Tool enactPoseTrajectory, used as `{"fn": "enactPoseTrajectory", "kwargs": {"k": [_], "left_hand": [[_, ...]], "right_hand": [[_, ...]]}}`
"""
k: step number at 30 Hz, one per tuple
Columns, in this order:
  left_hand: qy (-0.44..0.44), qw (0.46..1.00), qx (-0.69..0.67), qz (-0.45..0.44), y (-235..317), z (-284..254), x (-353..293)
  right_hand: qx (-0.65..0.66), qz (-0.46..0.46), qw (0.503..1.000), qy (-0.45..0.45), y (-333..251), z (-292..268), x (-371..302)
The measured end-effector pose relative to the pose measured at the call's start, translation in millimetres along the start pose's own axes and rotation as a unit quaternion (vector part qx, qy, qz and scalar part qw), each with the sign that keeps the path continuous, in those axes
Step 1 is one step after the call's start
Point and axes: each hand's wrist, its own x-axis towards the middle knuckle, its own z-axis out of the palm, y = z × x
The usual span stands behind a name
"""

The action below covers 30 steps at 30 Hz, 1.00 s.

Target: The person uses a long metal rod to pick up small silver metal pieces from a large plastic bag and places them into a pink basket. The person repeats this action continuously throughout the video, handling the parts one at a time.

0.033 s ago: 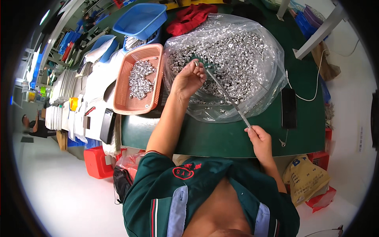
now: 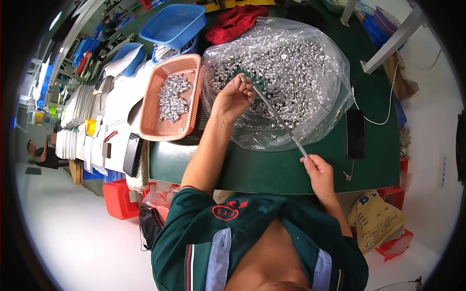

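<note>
My right hand (image 2: 319, 175) grips the near end of a thin metal rod (image 2: 277, 118) between thumb and fingers. The rod slants away to the left over a clear plastic bag (image 2: 335, 63) of small shiny metal sleeves (image 2: 296, 53). Its far end lies close to my left hand (image 2: 234, 99); whether they touch I cannot tell. Held up in a pinch of my left thumb and finger is one small metal sleeve (image 2: 242, 78). The other left fingers are curled, and what lies inside them is hidden. The opened bag rests on a dark green table (image 2: 272, 169).
Left of the bag stands an orange basket (image 2: 146, 114) with more sleeves. Behind it are stacked blue baskets (image 2: 170, 30) and a red cloth (image 2: 235, 22). A black phone (image 2: 355, 133) lies at right near a white cable (image 2: 388, 119). A dark case (image 2: 132, 154) lies at left.
</note>
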Motion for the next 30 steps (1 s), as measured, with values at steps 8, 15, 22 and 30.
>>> {"fn": "enactPoseTrajectory", "kwargs": {"k": [8,15,22,30], "left_hand": [[-0.013,0.999,0.025,0.028,-15.6,5.8,-9.3],[-0.001,0.996,0.055,0.064,-19.9,5.5,-17.6],[0.119,0.968,0.095,0.198,-41.2,11.4,-28.9],[0.071,0.984,0.027,0.164,-37.1,23.5,-35.8]], "right_hand": [[-0.016,-0.029,0.999,-0.007,-1.0,6.6,3.4],[-0.025,-0.029,0.999,-0.003,2.4,9.3,-1.8],[-0.067,-0.069,0.995,0.027,1.9,15.3,-6.9],[0.064,0.025,0.995,-0.071,3.5,14.6,-10.7]]}}
